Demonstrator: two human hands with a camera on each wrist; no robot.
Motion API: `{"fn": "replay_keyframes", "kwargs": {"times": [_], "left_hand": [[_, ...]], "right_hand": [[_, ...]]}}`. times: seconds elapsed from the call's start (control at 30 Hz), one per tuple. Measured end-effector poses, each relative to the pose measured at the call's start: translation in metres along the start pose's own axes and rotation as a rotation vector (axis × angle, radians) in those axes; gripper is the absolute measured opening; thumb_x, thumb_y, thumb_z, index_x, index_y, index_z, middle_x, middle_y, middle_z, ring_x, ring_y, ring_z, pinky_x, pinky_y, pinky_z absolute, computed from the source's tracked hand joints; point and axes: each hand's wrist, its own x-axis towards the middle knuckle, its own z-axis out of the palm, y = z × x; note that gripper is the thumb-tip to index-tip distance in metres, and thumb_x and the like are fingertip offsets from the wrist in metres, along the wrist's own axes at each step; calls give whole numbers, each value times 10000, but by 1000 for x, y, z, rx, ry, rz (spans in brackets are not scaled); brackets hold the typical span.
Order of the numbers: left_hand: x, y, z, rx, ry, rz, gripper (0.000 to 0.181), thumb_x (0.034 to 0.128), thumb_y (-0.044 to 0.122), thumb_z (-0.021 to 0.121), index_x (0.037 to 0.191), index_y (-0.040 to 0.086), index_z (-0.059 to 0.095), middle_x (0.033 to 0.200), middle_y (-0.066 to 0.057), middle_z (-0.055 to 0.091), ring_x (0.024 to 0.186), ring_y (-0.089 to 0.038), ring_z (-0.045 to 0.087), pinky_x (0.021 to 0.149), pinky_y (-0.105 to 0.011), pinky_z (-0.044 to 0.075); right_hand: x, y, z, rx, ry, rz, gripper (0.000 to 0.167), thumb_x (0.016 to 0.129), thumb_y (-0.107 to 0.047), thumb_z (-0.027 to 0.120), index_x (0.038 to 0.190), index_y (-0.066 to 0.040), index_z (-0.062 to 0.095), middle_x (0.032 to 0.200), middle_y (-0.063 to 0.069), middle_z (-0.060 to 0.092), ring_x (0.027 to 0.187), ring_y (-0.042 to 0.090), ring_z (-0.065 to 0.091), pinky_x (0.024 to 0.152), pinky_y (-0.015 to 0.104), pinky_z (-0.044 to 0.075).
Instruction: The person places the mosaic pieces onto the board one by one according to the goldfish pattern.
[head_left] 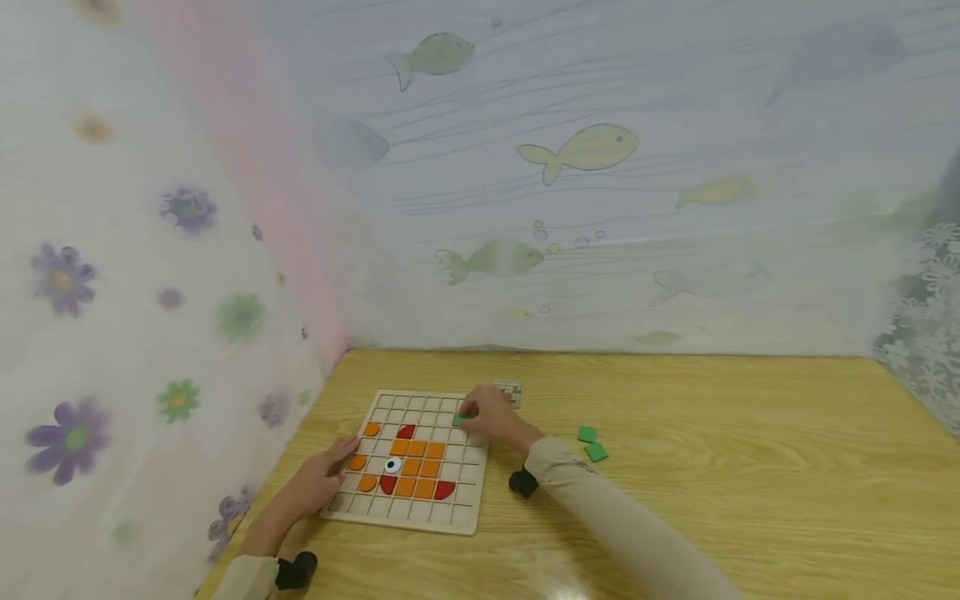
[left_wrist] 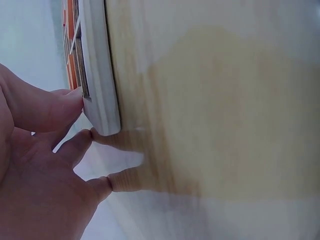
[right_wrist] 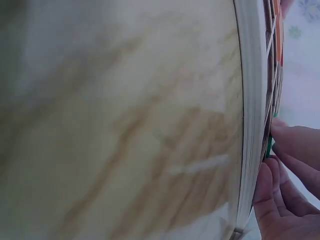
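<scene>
A pale wooden grid board point(head_left: 465, 518) lies on the table, with orange squares point(head_left: 416, 448), red rounded pieces point(head_left: 445, 490), a round eye piece point(head_left: 393, 465) and orange discs point(head_left: 367, 482) in its cells. At its left side rests my left hand point(head_left: 311, 483); in the left wrist view the thumb point(left_wrist: 70, 102) touches the board's edge and the other fingers reach the tabletop. My right hand point(head_left: 493, 414) pinches a green square tile point(head_left: 458, 420) at the board's upper right cells. The right wrist view shows the green tile point(right_wrist: 269, 146) edge-on, partly hidden by the fingertips.
Two loose green tiles point(head_left: 592, 442) lie to the right of the board. A small patterned card point(head_left: 513, 392) is partly covered by the right hand. The wooden table point(head_left: 720, 467) meets a fish-printed curtain point(head_left: 585, 308) behind and a flowered one point(head_left: 150, 333) at left.
</scene>
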Motion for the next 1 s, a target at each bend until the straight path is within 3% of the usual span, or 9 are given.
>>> {"fn": "replay_keyframes", "kwargs": {"times": [0.13,0.3,0.53,0.77,1.0], "left_hand": [[0,-1,0,-2,-4,6,576,894,-50,458,1454,-18,325,1498,-258,235,1376,-446,158,1066,-608,181],[0,-2,1,0,0,8,575,893,-51,456,1453,-20,328,1497,-254,246,1375,-444,165,1062,-614,191],[1,-3,1,-11,2,23,574,889,-55,462,1447,-30,333,1494,-249,258,1375,-443,168,1064,-607,189],[1,-4,-1,-4,9,25,574,891,-56,461,1449,-26,332,1495,-251,255,1373,-444,173,1063,-606,193],[2,-4,0,9,-3,27,576,887,-52,469,1446,-34,331,1489,-268,252,1368,-459,170,1062,-610,189]], "right_hand": [[-3,1,0,27,11,7,67,797,-41,727,859,-17,738,846,80,638,766,203,606,785,398,426],[-7,3,-3,86,-2,-13,102,789,31,692,885,8,719,871,107,645,750,168,600,678,274,501],[-17,-1,-18,120,-51,-27,139,821,18,642,946,15,702,963,124,648,799,192,597,670,287,506],[-31,-3,-45,69,-58,-56,155,825,-5,672,977,11,691,987,115,632,849,272,597,714,330,501],[-50,4,-72,-25,-91,-62,202,847,-33,667,1047,2,677,1037,91,632,875,238,588,723,323,497]]}}
